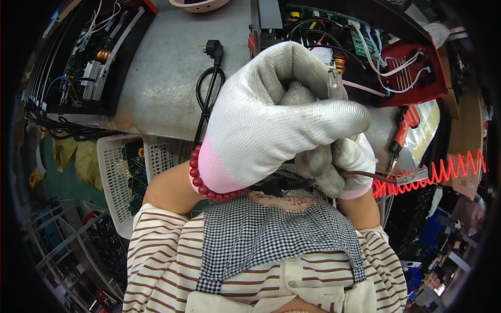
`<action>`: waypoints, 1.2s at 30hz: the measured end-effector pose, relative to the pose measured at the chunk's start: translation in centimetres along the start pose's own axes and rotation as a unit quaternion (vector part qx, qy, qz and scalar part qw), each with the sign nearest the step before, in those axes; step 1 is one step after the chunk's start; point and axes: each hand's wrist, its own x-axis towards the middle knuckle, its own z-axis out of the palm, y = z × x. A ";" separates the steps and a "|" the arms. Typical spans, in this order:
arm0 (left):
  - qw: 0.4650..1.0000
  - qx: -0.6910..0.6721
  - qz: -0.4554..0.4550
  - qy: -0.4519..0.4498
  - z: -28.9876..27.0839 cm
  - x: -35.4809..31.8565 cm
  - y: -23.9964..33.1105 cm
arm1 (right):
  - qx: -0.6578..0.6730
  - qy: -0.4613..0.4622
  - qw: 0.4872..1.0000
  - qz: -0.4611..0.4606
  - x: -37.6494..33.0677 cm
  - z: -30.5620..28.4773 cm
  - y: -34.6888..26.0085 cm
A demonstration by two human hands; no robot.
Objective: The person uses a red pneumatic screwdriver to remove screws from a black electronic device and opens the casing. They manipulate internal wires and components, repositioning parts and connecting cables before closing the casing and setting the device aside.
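My left hand, in a white knit glove with a pink cuff, is raised at the centre, its fingers bent and closed. A clear-sleeved wire terminal sticks up from its pinch. Behind and below it, my right hand, gloved alike and partly hidden, has its fingers closed round the wires of a black cable. One brown wire runs out to the right, with a clear sleeve at its end. A power cord with a black plug lies on the metal bench, its lead dropping toward my lap.
An open black-and-red case with circuit boards stands ahead on the right; another open case is at left. A red power tool and a red coiled hose lie at right. White baskets hang below the metal bench.
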 end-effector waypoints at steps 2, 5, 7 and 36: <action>1.000 0.019 0.020 0.014 0.0 0.0 -0.2 | 0.000 -0.002 1.000 0.000 0.0 0.0 0.0; 0.999 0.010 0.034 0.021 0.2 0.0 -0.4 | 0.001 0.003 1.000 -0.003 -0.1 0.0 -0.1; 0.999 -0.009 0.035 0.016 0.2 0.0 -0.4 | 0.003 0.003 1.000 -0.004 -0.1 0.0 -0.1; 0.977 0.148 -0.088 -0.127 -2.9 -3.1 -1.3 | 0.173 -0.251 0.928 -0.216 6.0 -0.6 -6.8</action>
